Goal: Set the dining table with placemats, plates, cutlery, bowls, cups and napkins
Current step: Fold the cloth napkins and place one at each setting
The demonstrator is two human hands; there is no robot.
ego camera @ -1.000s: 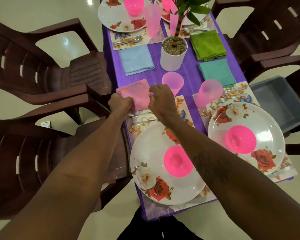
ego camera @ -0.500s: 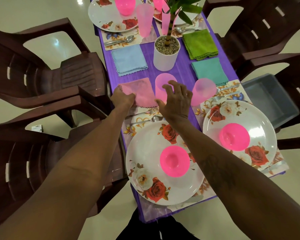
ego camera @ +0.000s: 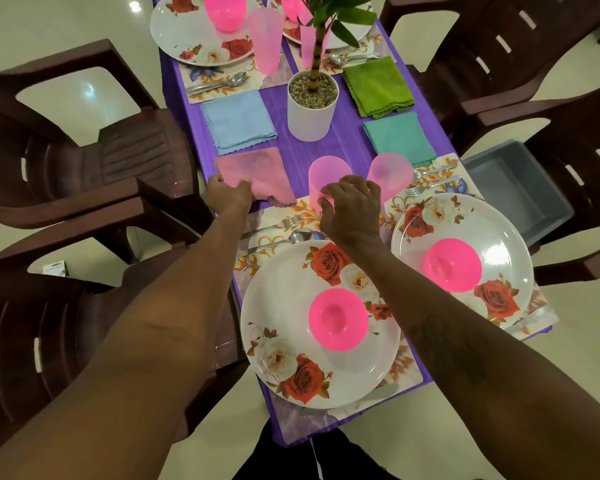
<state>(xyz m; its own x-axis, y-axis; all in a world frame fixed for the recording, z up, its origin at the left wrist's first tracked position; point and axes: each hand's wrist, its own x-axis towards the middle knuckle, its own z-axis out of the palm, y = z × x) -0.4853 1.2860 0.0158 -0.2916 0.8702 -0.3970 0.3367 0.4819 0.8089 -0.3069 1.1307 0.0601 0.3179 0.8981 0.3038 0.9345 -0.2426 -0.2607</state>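
I take the purple table (ego camera: 347,140) first: it runs away from both my grips, and the other three places look laid. The near plate (ego camera: 291,341) sits under my right forearm, the pink bowl (ego camera: 338,318) upturned on it, so this setting is the one I judge unfinished. Its placemat (ego camera: 305,209) lies beneath both wrists.

The pink napkin (ego camera: 257,171) spreads flat beyond my left hand (ego camera: 227,195), which pinches its near corner, knuckles down, probably to square it with the mat's edge. My right hand (ego camera: 354,213) arches palm-down, wrist raised, fingers curled round the near side of the pink cup (ego camera: 326,174) standing at the mat's far edge. The fork (ego camera: 278,225) and spoon (ego camera: 284,239) lie between my two wrists.
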